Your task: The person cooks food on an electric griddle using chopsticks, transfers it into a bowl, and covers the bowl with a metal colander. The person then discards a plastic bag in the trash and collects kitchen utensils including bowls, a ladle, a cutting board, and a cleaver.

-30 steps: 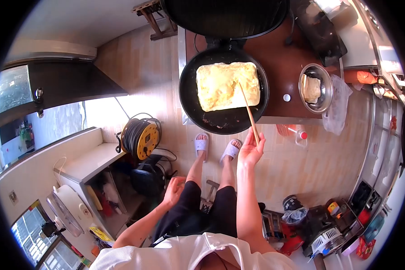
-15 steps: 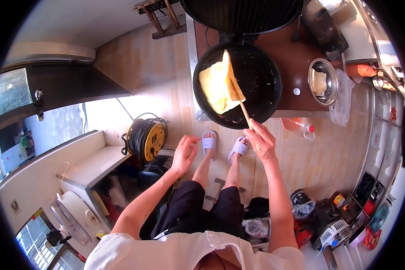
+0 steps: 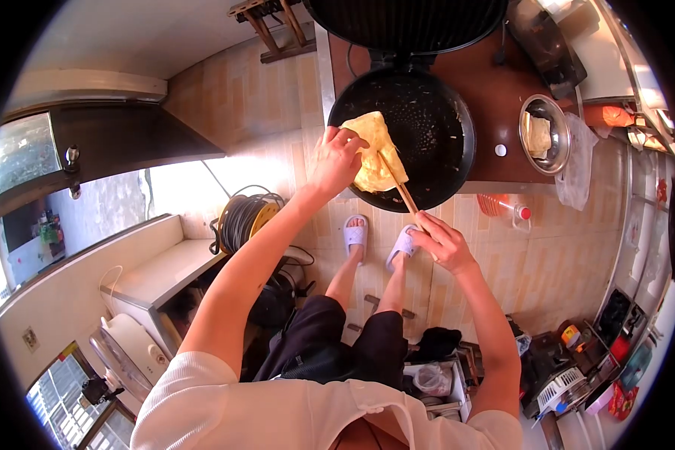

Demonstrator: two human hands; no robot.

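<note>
A folded, golden flatbread point(image 3: 379, 139) lies over the left side of a round black electric griddle point(image 3: 435, 97). My left hand point(image 3: 336, 165) is at the flatbread's left edge, its fingers curled and closed on it; the thumb is partly hidden. My right hand point(image 3: 444, 241) grips a pair of wooden chopsticks point(image 3: 405, 193) near their lower end. The chopstick tips press against the flatbread's lower middle. Bare, oily black surface with small crumbs shows on the griddle's right half.
The griddle's ridged lid point(image 3: 405, 26) stands raised behind it. On the brown table point(image 3: 491, 112) are a metal bowl point(image 3: 561, 150) holding folded flatbread pieces point(image 3: 536, 136) and a white cap point(image 3: 500, 150). A red-capped bottle point(image 3: 514, 212) and a cable reel point(image 3: 251, 221) stand lower down.
My left hand has moved up and forward from in front of the griddle onto the flatbread's edge. The flatbread, formerly held up by the chopsticks, now sits lower and flatter.
</note>
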